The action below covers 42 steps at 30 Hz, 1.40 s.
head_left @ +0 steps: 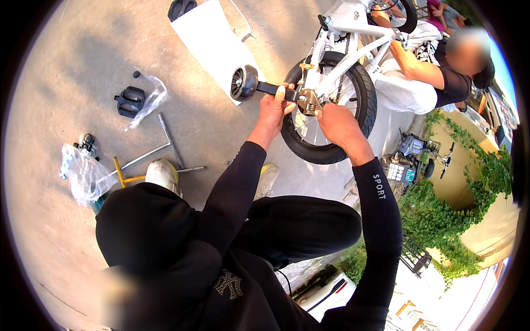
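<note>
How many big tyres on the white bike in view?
2: rear tyre beside the left hand and right hand; front tyre at upper right, cut off by the picture's top edge. Small wheel near the left hand not counted.

A small dark side wheel point(243, 83) juts leftward on a flat black arm point(271, 90), its other end at the hub of the white bicycle's point(350, 21) black-tyred wheel point(368, 96)

Sunny tan ground point(61, 127) spreads left of the fingers point(280, 95). Far right of them, green leaves point(488, 185) climb a tan wall point(450, 165), and 1 strip of blue sky point(501, 67) shows too.
</note>
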Tool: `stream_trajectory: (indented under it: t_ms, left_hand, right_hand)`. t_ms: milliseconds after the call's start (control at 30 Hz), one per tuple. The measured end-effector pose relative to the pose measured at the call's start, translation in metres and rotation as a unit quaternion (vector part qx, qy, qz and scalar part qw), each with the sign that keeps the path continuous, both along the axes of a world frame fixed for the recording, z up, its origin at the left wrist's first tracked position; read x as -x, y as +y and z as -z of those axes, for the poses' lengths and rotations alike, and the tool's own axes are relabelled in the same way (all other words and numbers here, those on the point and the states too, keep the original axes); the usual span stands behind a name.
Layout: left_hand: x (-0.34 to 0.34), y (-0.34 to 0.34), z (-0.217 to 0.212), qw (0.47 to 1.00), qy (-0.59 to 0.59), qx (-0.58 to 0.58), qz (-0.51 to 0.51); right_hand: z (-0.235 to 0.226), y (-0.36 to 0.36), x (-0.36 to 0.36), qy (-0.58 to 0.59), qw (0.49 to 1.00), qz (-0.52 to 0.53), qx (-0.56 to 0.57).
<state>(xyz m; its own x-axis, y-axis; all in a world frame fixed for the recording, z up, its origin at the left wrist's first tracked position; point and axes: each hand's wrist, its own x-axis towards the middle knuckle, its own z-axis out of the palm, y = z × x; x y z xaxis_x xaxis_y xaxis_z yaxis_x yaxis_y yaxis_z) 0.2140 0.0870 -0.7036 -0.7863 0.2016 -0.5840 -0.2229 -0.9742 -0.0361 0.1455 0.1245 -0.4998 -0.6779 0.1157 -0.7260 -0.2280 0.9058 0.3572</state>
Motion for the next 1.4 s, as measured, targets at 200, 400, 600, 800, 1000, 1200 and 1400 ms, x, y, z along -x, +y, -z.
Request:
stream_trajectory:
  t_ms: [200,400,600,800,1000,1200,1400]
  left_hand:
    - [-0.001,0.001,-0.002,1.000,0.000,0.002,0.011]
    - [0.000,-0.001,-0.007,1.000,-0.023,0.005,0.003]
    - [-0.003,-0.006,-0.002,1.000,-0.020,0.013,0.016]
    - [0.000,-0.004,-0.011,1.000,-0.024,0.000,0.017]
    - [0.000,-0.004,-0.005,0.999,-0.018,0.032,0.037]
    - [-0.003,0.000,0.001,0.997,0.014,0.033,0.066]
    - [-0.005,0.000,-0.005,0.995,0.013,0.038,0.095]
  right_hand:
    - [0.021,0.009,-0.068,0.124,0.986,0.092,0.061]
    - [0.064,0.004,-0.115,0.265,0.944,0.146,0.132]
    - [0.119,0.006,-0.138,0.360,0.893,0.173,0.206]
    - [0.166,0.007,-0.141,0.434,0.817,0.240,0.295]
    - [0.142,0.018,-0.178,0.359,0.847,0.267,0.288]
    - [0.029,-0.024,-0.145,0.254,0.848,0.388,0.257]
    - [0.000,0.017,-0.086,0.152,0.925,0.305,0.167]
